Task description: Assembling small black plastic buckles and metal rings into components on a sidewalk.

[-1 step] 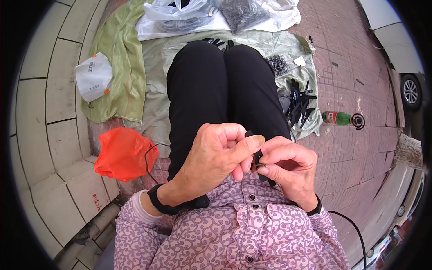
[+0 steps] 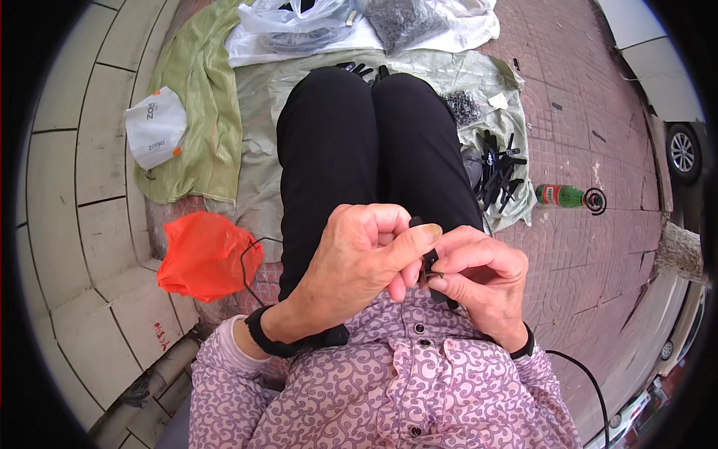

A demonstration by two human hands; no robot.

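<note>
Above my lap, both hands meet over a narrow black strap (image 2: 430,257). My left hand (image 2: 363,251) pinches its upper part between thumb and curled fingers. With thumb and forefinger, my right hand (image 2: 485,271) grips the strap's lower part, where a small thin metal piece shows at the fingertips; its kind is too small to make out. Several similar black straps (image 2: 497,173) lie in a loose pile on the cloth to the right of my knees. Beyond them sits a heap of small dark shiny pieces (image 2: 462,108).
A pale green sheet (image 2: 258,150) spreads under my legs. An orange plastic bag (image 2: 206,258) stands left, a white bag (image 2: 157,129) lies beyond it. At right is a green bottle (image 2: 561,196) on the paving. Clear bags (image 2: 299,34) and a dark-filled bag (image 2: 404,22) lie ahead.
</note>
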